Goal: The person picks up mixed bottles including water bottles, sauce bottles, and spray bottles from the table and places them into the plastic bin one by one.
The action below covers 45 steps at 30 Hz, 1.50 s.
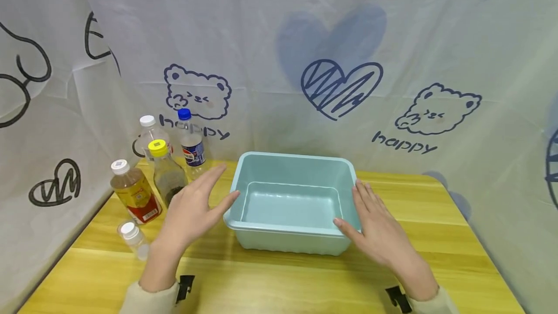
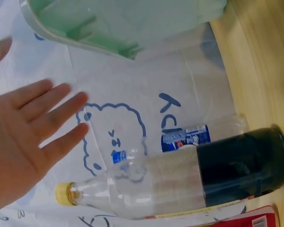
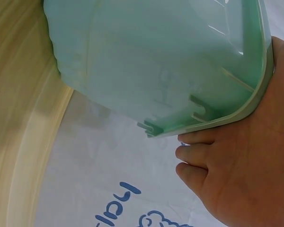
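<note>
A light teal plastic basin (image 1: 293, 244) stands upright on the wooden table, with nothing inside it. My right hand (image 1: 384, 237) lies along the basin's right rim, fingers straight; the right wrist view shows that hand (image 3: 248, 163) against the rim (image 3: 227, 120). On the other side, my left hand (image 1: 192, 212) hovers by the left rim with fingers and thumb spread, holding nothing. The left wrist view has the left hand (image 2: 31, 130) apart from the basin (image 2: 156, 21). Nearest that hand is a yellow-capped glass bottle (image 1: 167, 176), with dark contents low in it (image 2: 246, 165).
Left of the basin stand a blue-capped Pepsi bottle (image 1: 193, 151), a white-capped clear bottle (image 1: 152, 134), a bottle with a yellow and red label (image 1: 137, 195) and a small white-capped bottle (image 1: 135, 239). A printed cloth (image 1: 261, 62) hangs behind the table (image 1: 270, 280).
</note>
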Motion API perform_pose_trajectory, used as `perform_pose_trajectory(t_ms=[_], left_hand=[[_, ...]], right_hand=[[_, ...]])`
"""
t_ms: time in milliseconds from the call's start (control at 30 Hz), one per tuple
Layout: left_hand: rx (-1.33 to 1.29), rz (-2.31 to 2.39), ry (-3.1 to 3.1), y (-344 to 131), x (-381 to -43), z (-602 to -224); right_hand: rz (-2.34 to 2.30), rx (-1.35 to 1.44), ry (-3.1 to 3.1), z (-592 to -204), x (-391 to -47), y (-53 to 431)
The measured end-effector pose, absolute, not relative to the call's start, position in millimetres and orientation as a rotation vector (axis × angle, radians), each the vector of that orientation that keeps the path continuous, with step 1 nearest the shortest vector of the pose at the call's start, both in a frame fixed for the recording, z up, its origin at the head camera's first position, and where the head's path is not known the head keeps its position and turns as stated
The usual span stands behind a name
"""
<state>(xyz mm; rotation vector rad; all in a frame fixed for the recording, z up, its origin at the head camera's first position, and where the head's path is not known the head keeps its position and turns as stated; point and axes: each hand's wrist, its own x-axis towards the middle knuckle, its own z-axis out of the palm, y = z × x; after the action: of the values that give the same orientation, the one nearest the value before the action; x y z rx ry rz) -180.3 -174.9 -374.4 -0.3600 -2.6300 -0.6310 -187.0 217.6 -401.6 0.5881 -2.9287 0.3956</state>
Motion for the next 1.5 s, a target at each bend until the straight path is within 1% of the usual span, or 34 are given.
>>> perform_pose_trajectory(t_ms=[333, 567, 833, 1233, 1500], left_hand=[[-0.268, -0.749, -1.927, -191, -192, -373], [-0.019, -0.863, -1.660, -204, -201, -378], [0.161, -0.924, -1.673, -213, -211, -399], [0.220, -0.867, -1.823, -213, -227, -435], [0.302, -0.893, -1.897, -211, -228, -439]], right_hand=[[0.407, 0.560, -2.928, -401, -183, 219], [0.405, 0.562, -2.926, -400, -184, 219], [0.416, 0.561, -2.930, -400, -185, 219], [0.409, 0.579, -2.908, -400, -185, 218], [0.416, 0.578, -2.913, -400, -185, 217]])
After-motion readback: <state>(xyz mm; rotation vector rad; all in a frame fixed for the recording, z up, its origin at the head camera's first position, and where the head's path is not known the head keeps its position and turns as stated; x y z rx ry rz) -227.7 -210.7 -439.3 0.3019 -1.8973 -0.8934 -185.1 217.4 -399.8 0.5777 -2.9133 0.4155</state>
